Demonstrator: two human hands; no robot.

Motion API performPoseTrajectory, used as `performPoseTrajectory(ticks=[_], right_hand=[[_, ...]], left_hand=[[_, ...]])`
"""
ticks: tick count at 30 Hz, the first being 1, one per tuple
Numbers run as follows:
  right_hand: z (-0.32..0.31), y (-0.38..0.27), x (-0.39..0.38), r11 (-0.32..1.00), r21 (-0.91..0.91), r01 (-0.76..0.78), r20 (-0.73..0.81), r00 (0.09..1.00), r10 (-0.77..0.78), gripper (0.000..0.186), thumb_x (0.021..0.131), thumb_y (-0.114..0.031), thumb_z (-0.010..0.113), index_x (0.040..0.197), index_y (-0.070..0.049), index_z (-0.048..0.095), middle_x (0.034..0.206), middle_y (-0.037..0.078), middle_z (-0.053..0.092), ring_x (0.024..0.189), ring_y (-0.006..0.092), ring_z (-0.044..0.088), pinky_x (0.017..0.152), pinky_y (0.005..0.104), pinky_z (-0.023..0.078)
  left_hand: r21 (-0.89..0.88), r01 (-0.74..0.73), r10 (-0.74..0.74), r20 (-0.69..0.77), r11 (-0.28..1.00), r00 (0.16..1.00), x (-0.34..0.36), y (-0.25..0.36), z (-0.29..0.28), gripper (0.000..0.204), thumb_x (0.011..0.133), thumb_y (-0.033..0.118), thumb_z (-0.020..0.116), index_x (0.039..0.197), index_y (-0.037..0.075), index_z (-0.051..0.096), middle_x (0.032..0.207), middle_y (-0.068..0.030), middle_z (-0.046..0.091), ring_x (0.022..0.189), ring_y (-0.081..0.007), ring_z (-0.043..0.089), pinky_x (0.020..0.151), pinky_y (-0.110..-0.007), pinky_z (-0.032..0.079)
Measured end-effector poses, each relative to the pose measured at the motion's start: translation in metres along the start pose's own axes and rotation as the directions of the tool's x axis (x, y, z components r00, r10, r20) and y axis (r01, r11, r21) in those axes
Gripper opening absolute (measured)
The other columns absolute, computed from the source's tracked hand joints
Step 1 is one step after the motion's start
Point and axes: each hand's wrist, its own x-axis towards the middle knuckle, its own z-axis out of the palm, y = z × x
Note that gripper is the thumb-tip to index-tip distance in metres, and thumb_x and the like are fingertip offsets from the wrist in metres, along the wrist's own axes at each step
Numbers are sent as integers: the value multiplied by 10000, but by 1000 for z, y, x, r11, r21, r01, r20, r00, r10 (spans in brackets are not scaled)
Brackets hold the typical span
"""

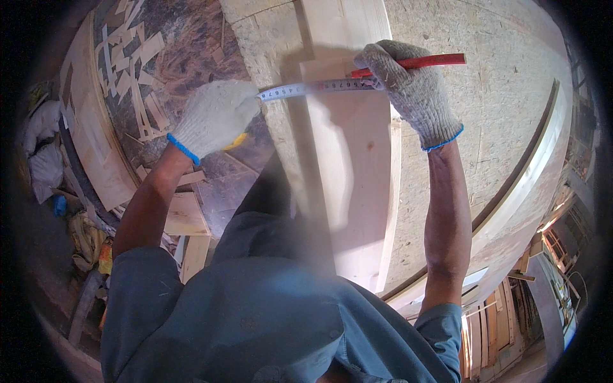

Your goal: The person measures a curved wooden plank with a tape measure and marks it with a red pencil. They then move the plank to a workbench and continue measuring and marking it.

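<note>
My left hand (217,112), in a white knit glove with a blue cuff, is closed at the near end of a white tape measure blade (287,90); something yellow (236,142) shows just below that hand. The blade spans a pale wooden board (354,191) lying lengthwise on a rough sheet panel (485,96). My right hand (415,89), gloved the same way, grips a red pencil (450,60), with its fingertips at the blade's right part over the board.
Scrap wood strips (131,64) lie on the dusty floor at upper left, near a plywood piece (96,153). Bags (46,166) are at far left. A long pale strip (517,185) runs along the panel's right. More timber (498,319) stands at lower right.
</note>
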Motion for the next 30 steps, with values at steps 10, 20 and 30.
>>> performPoseTrajectory(ticks=[10,20,30], right_hand=[[-12,6,3,960,278,-11,-47,999,25,301,974,-313,666,1022,-27,746,904,76,744,825,160,710,739,319,590],[-4,-8,-2,999,-4,-41,34,999,41,283,959,-296,646,1019,-38,746,836,84,722,765,144,675,688,307,553],[-2,-7,-3,998,-52,-18,33,999,20,287,964,-293,635,1037,-35,738,824,105,721,765,169,690,686,314,558]], left_hand=[[-17,18,-16,101,1000,995,2,7,-11,310,953,277,575,1045,9,699,993,-204,703,906,-392,661,802,-488,509],[-129,57,-52,44,990,998,4,2,0,305,985,323,512,952,60,663,859,-207,666,796,-418,652,695,-535,505],[-94,15,-14,10,995,1000,1,-1,5,276,985,311,537,952,71,670,833,-191,669,752,-402,655,660,-519,509]])
